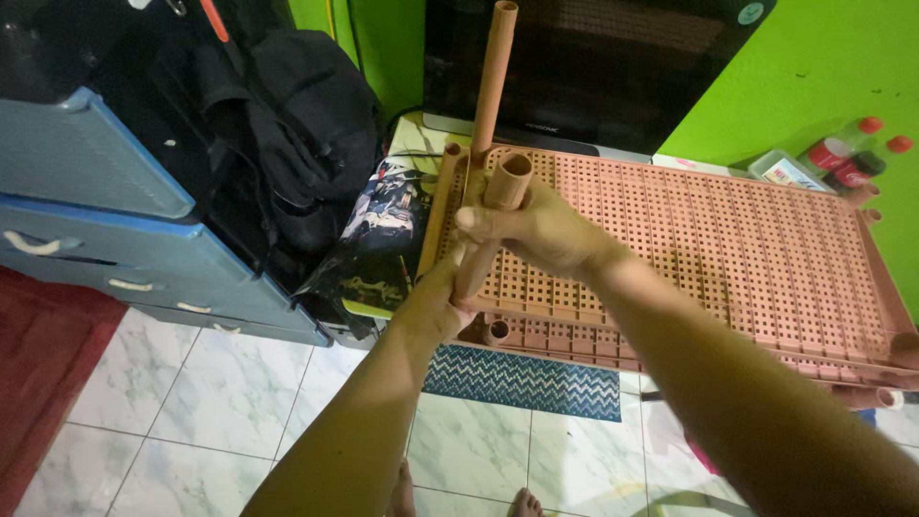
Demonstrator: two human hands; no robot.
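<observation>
A brown plastic tube [504, 184] is gripped by both hands. My right hand [536, 230] wraps its upper part and my left hand [436, 302] clasps its lower end. The tube tilts over the near left corner of a brown perforated plastic shelf panel [728, 258] that lies flat in front of me. A second, longer brown tube [493, 77] stands upright in the panel's far left corner socket. An empty round socket [497, 332] shows on the panel's near edge below my hands.
A blue drawer unit [105, 220] and a black backpack [306, 124] stand at the left. Bottles with red caps [842, 158] sit by the green wall at the right. A blue patterned mat [522, 378] lies on white floor tiles. My toes [525, 503] show at the bottom.
</observation>
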